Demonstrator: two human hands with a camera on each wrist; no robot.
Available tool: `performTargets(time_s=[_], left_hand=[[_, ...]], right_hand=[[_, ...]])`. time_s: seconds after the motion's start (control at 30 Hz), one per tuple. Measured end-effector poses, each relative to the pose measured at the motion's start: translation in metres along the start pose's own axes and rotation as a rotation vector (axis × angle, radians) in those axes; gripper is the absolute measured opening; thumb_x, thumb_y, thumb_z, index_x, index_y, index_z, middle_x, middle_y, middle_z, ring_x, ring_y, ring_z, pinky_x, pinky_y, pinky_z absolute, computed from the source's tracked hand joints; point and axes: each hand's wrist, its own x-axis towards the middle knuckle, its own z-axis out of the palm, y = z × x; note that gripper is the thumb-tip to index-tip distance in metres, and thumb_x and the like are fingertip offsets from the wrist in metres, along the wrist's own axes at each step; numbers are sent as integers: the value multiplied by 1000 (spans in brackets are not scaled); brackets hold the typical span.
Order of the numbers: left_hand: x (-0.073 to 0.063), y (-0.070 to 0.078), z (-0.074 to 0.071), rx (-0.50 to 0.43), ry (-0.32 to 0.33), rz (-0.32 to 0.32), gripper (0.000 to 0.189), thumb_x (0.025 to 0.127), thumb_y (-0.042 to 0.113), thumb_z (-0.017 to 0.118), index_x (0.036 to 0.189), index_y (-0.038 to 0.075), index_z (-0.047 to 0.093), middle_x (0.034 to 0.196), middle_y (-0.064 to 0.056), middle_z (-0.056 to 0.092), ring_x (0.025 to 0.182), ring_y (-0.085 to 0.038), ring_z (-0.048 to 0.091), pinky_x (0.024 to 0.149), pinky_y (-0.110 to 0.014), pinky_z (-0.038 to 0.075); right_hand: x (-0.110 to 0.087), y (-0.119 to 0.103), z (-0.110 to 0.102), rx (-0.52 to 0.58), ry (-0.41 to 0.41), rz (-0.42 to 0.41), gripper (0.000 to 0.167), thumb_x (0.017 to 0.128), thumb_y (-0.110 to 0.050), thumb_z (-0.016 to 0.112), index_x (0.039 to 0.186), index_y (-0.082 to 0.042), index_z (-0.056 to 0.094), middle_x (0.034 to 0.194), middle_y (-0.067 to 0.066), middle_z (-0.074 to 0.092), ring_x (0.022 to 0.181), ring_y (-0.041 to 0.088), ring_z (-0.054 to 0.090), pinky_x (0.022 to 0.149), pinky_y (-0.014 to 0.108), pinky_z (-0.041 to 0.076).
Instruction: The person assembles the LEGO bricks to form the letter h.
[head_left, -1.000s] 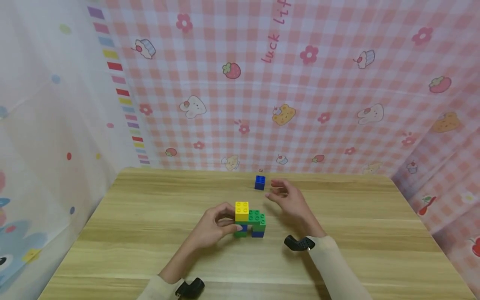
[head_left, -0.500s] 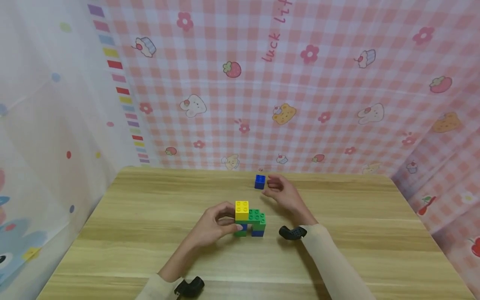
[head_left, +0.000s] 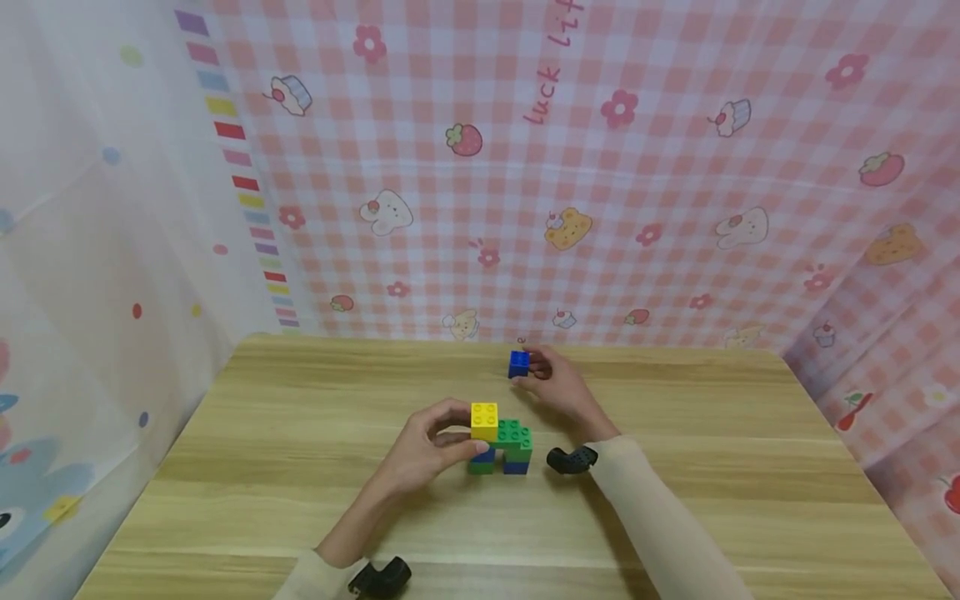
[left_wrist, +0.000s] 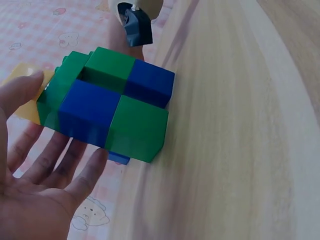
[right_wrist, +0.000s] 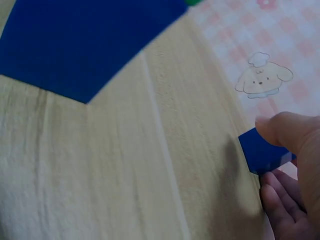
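A small structure of toy building bricks stands near the table's middle, a yellow brick (head_left: 484, 422) on top of a green studded brick (head_left: 511, 431), with blue and green legs below. My left hand (head_left: 429, 448) holds it from the left; in the left wrist view the thumb lies on the yellow brick (left_wrist: 31, 97), the fingers behind the blue and green bricks (left_wrist: 90, 111). Farther back, a loose blue brick (head_left: 518, 364) sits on the table. My right hand (head_left: 558, 385) pinches it from the right, thumb on one side (right_wrist: 267, 152) and fingers on the other.
The wooden table (head_left: 300, 433) runs back to a pink checked cloth (head_left: 480, 208) behind the loose brick. White patterned cloth (head_left: 135, 233) hangs at the left. Black wrist cameras (head_left: 572, 460) sit on both cream sleeves.
My right hand has moved left and closed its thumb and fingers about the loose blue brick. The left hand and the structure have hardly moved.
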Motion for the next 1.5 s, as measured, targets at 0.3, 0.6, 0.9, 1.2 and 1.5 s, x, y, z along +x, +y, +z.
performTargets(time_s=[0.3,0.6,0.9,1.2,1.5], left_hand=[[-1,3,4,18,52,-18,30,88,20,82,116,14,70,122,-6,70,116,-20,67,102,-26,58],[0,2,4,26,45,-1,30,89,17,81,116,11,70,121,-9,70,114,-23,68,100,-27,59],[2,0,4,20,28,3,30,90,14,80,117,9,69,122,-12,69,115,-24,67,101,-26,58],[1,0,2,26,30,1,29,90,13,80,116,8,68,123,-13,69,115,-26,67,101,-26,58],[1,0,2,27,24,7,29,90,14,80,116,9,68,123,-12,68,114,-22,67,101,-27,59]], right_hand=[[-2,-7,7,-66,41,-44,51,99,-28,71,146,-18,55,136,13,64,123,31,62,111,48,53],[-11,-6,7,-70,62,-35,41,98,-28,72,136,-17,62,130,12,68,117,29,66,105,47,57],[-18,-1,7,-70,90,-67,41,97,-27,74,135,-14,64,125,12,70,110,28,67,100,45,59],[-29,-5,4,-41,107,-58,39,96,-24,74,133,-15,65,123,11,70,109,27,66,101,45,59],[-42,-2,1,51,113,-43,38,97,-25,73,133,-18,65,125,9,69,112,26,66,104,43,58]])
